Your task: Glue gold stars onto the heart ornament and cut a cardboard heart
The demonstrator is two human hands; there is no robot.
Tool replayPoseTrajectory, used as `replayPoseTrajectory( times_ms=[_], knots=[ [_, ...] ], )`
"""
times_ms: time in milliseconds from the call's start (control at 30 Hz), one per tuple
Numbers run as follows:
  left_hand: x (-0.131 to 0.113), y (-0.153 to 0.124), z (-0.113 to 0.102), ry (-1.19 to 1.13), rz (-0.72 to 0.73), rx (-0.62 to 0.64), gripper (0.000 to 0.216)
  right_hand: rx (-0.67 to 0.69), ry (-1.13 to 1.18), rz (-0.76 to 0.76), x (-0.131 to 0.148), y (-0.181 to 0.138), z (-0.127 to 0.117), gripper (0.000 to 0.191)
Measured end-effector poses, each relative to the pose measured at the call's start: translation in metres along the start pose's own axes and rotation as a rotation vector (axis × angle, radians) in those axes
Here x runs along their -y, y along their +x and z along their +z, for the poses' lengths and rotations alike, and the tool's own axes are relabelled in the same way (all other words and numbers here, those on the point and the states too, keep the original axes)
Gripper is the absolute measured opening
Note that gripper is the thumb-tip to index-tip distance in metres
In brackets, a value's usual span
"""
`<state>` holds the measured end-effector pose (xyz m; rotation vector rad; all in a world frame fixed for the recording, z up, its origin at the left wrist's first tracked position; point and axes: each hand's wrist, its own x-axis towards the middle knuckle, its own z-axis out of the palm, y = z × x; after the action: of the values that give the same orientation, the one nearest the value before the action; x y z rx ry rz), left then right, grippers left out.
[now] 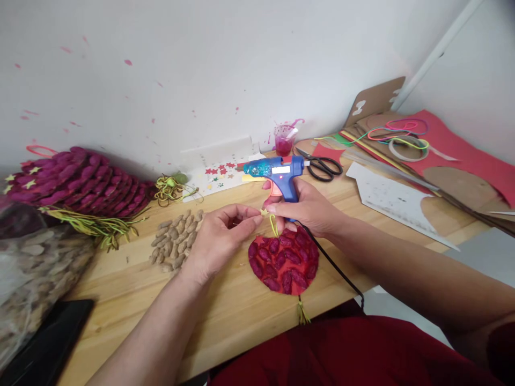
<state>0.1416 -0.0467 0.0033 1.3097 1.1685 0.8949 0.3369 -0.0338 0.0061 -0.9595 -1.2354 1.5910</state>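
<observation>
My right hand is wrapped round a blue glue gun, whose teal nozzle end points left. My left hand pinches a small yellow star just below the gun, close to the right thumb. Under both hands lies a round red piece covered with dyed purple-red peanut shells. It has a yellow loop at its top, a red star near its upper left and a green tassel at the table's edge. A black cord runs from the gun toward my lap.
Loose peanuts lie left of my hand. Farther left are a large purple peanut-shell piece, a plastic bag and a black phone. Behind stand small stars on paper and a cup. Scissors, tape and cardboard lie right.
</observation>
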Motion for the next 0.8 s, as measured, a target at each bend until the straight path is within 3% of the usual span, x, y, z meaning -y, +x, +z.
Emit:
replayPoseTrajectory(
  times_ms=[300, 467, 800],
  knots=[
    [-0.0018, 0.0006, 0.0009, 0.079, -0.019, -0.034, 0.024, -0.012, -0.052, -0.008, 0.0006, -0.0025, 0.0017, 0.038],
    [-0.0009, 0.0008, 0.0018, 0.056, -0.013, -0.014, 0.024, 0.003, -0.08, -0.031, -0.0003, -0.0026, 0.0014, 0.045],
    [0.0031, 0.0021, -0.0038, 0.007, 0.003, 0.008, 0.024, -0.038, -0.088, -0.001, 0.0021, -0.0029, 0.0037, 0.042]
  ],
)
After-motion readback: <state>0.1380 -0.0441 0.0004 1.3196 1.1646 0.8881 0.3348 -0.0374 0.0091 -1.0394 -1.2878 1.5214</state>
